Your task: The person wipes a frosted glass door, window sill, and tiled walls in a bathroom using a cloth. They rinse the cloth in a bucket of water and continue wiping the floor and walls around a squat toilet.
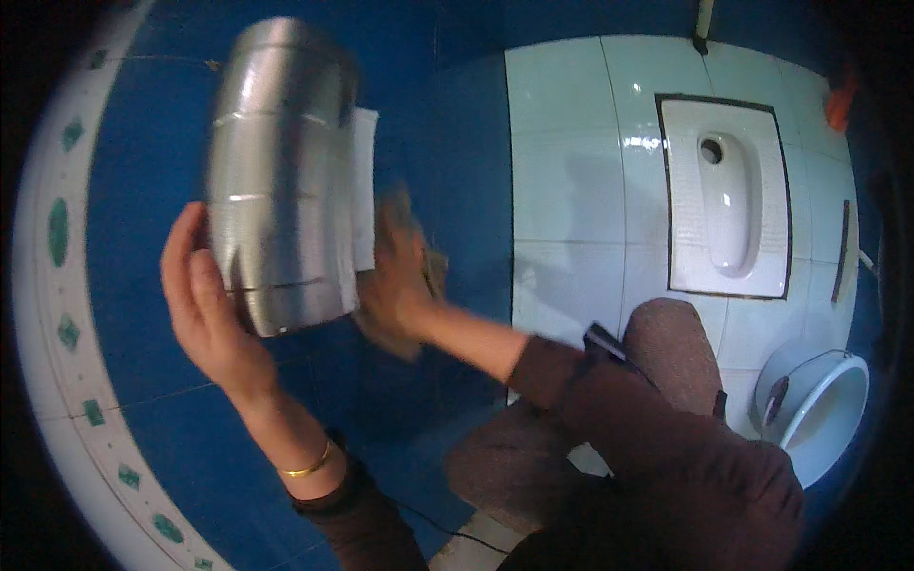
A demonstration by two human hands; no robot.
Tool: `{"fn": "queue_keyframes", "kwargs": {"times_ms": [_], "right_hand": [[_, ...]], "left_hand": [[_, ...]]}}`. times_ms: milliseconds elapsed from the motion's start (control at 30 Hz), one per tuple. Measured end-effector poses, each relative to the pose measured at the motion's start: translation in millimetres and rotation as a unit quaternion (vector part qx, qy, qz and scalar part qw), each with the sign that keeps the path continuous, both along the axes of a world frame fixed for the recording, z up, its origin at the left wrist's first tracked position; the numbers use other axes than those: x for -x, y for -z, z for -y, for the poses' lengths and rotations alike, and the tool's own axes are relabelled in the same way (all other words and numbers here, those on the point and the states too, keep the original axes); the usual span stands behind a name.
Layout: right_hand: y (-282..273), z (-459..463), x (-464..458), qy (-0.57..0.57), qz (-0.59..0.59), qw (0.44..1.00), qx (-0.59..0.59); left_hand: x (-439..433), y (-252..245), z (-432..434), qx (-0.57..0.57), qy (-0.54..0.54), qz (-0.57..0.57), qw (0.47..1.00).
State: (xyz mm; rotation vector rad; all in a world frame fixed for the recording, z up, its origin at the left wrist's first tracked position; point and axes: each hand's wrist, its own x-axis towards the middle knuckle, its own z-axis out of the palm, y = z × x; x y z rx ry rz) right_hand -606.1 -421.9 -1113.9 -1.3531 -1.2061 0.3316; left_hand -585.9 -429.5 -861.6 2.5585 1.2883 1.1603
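Observation:
A shiny, ridged metal cylinder (285,164) fixed against a blue tiled wall fills the upper left, a white flat strip (365,189) along its right side. My left hand (211,307) rests at the cylinder's lower left end, fingers curved round its edge; whether it grips cannot be told. My right hand (400,271), blurred, lies just right of the cylinder and the strip. Under and around its fingers is a crumpled brownish cloth (435,268), pressed by the hand near the blue tiles. A gold-coloured bangle (310,464) circles my left wrist.
A white squat toilet (732,200) is set in the pale tiled floor (564,200) at the right. A pale bucket (821,414) with a handle stands lower right. My bent knees are below. A dark cable (450,530) runs at the bottom; a patterned tile border (68,332) curves at the left.

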Motion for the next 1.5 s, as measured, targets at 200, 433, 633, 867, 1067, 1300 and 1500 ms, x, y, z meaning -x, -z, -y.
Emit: {"fn": "queue_keyframes", "kwargs": {"times_ms": [200, 433, 633, 867, 1067, 1300, 1500], "right_hand": [[86.6, -174.6, -104.4, 0.129, 0.158, 0.967, 0.154], [318.1, 39.4, 80.3, 0.059, 0.055, 0.904, 0.421], [369.2, 119.0, 124.9, -0.214, 0.231, 0.824, 0.472], [293.1, -127.3, -104.5, 0.01, -0.061, 0.939, 0.34], [349.4, -137.3, -87.5, 0.047, 0.208, 0.906, 0.365], [347.4, 124.0, 113.2, -0.212, -0.071, 0.791, 0.57], [244.7, 117.9, 81.3, -0.251, -0.282, 0.678, 0.63]], "left_hand": [[-3.4, 5.2, 1.7, -0.011, -0.054, -0.013, 0.998], [-1.4, 8.5, 1.0, -0.046, -0.069, -0.053, 0.995], [-0.1, 7.3, 5.7, -0.003, -0.071, -0.019, 0.997], [27.6, 11.6, 16.4, -0.131, -0.125, -0.145, 0.973], [51.0, -0.3, 25.4, -0.275, -0.187, -0.354, 0.874], [20.1, 5.8, 4.4, 0.018, -0.047, -0.042, 0.998], [0.4, -0.7, 3.1, -0.033, -0.073, -0.088, 0.993]]}}
